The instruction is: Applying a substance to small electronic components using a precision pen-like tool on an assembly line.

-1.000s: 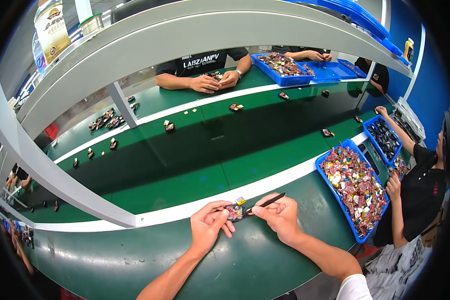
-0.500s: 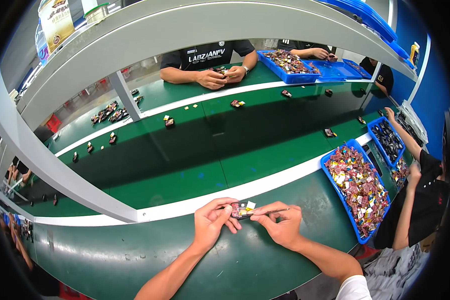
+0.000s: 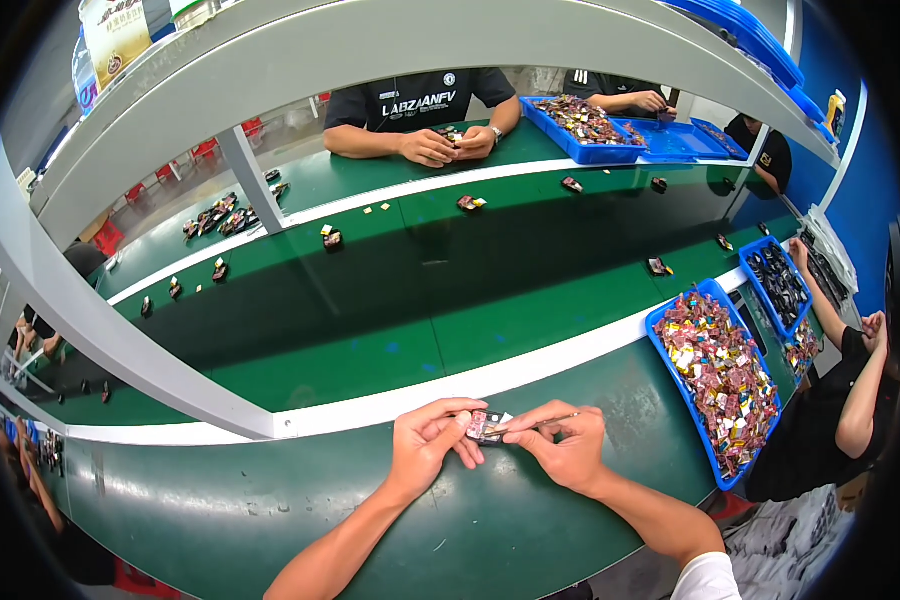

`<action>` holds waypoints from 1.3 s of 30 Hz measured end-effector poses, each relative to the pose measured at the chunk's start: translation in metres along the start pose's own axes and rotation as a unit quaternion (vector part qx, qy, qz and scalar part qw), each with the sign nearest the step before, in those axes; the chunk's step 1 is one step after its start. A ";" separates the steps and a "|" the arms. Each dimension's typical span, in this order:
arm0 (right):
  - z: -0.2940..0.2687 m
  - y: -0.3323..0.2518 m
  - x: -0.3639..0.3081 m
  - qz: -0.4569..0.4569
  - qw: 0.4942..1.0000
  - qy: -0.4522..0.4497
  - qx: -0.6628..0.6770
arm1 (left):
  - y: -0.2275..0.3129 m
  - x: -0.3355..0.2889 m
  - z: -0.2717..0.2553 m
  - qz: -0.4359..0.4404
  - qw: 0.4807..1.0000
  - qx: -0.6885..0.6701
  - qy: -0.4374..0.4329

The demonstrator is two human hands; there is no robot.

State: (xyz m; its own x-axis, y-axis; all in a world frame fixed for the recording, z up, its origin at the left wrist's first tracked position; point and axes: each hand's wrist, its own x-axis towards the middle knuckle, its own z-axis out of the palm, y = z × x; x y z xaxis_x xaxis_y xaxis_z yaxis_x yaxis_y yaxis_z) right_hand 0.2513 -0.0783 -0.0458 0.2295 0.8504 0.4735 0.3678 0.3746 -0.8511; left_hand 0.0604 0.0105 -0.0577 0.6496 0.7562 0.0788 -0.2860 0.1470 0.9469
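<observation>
Around the left hand [image 3: 432, 441], the smooth worktop [image 3: 270, 515] gleams, lightly scuffed; well right of it, a plastic tray [image 3: 703, 443].

The left hand [image 3: 429, 446] covers one end of the case [image 3: 486, 426], whose parts are too small to tell; the right hand [image 3: 564, 452] hides much of the tool [image 3: 562, 418]. The upper edge crops the package [image 3: 117, 48] at left, and the beam [image 3: 390, 45] hides the heads of the far workers [image 3: 410, 112].
</observation>
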 end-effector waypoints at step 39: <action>-0.004 0.000 0.001 0.040 0.999 -0.016 -0.005 | 0.003 0.001 0.005 -0.047 0.999 -0.011 0.017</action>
State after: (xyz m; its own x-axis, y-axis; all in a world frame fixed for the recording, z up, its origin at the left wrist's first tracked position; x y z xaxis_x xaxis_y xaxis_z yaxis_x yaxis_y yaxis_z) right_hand 0.2547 -0.0789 -0.0442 0.2305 0.8887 0.3964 0.3589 0.3010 -0.8835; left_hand 0.0637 0.0085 -0.0535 0.6499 0.7598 -0.0212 -0.2402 0.2318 0.9427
